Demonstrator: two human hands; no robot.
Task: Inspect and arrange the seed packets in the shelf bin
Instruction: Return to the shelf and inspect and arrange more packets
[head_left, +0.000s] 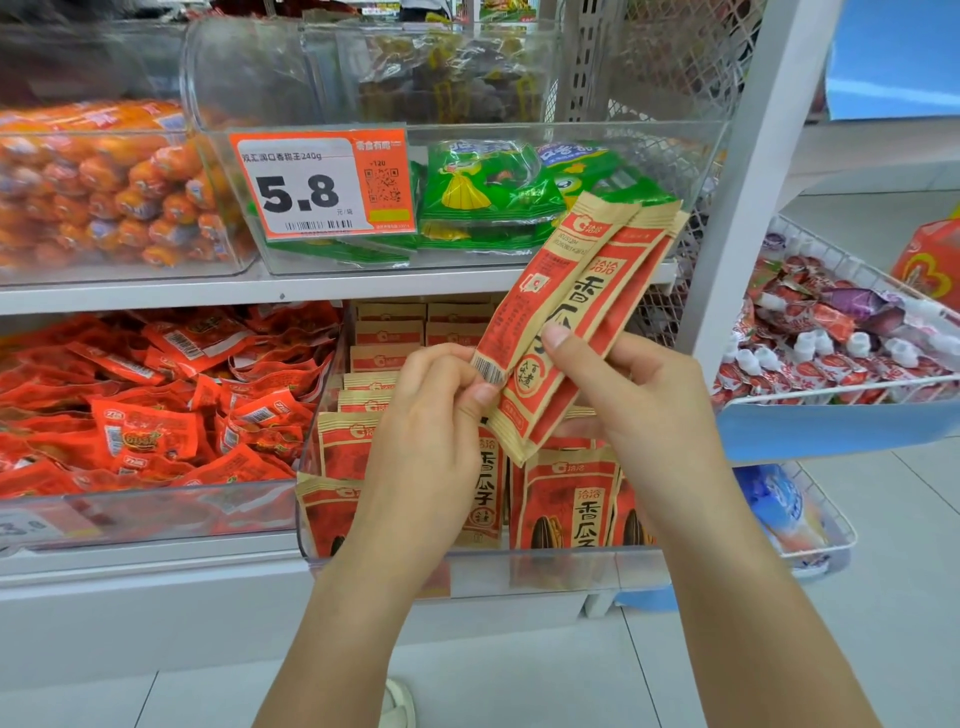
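Hands both up in front of the clear shelf bin (332, 525): left hand (434, 410) pinches the barcode corner of two seed packets (571, 317), right hand (618, 384) grips their middle, thumb on top. Packets look light, papery, a bit crinkly, so I'd hold them by the flat faces. More packets (569, 499) stand upright at 6 o'clock; the bin's front wall and the shelf (156, 296) overhead leave a tight gap.

A: Held seed packets (571, 312): kraft tan with red panels, black characters; barcode stripes at lower corner.
B: Price tag (319, 184): orange border, white field; upper-bin packets (483, 192) green and yellow.
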